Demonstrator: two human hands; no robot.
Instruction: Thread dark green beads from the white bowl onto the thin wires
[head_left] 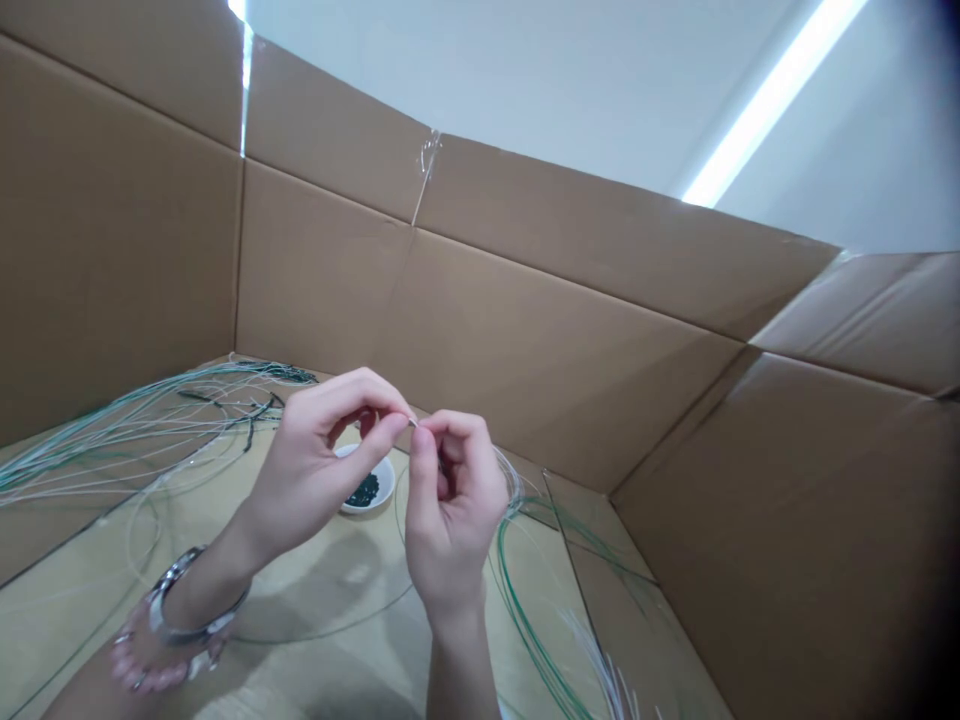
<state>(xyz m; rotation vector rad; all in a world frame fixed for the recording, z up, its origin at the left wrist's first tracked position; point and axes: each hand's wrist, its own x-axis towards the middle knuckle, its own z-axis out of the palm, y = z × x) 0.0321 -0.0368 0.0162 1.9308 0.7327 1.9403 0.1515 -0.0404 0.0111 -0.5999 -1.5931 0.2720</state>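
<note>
Raised over the table, my left hand (330, 450) and my right hand (456, 500) meet at their fingertips. Both pinch a tiny pale bit of thin wire (413, 422), most of which the fingers hide. Just behind my left hand stands a small white bowl (388, 482), holding small dark pieces (365, 491). A thin green wire (330, 634) curves across the tabletop below my hands. Bracelets (180, 600) circle my left wrist.
Many white and green wires (97, 425), some with dark ends, spread along the left. More green wires (525, 620) loop at the right, near white wire ends (600, 660). Tall cardboard walls (525, 330) surround the pale tabletop (300, 680).
</note>
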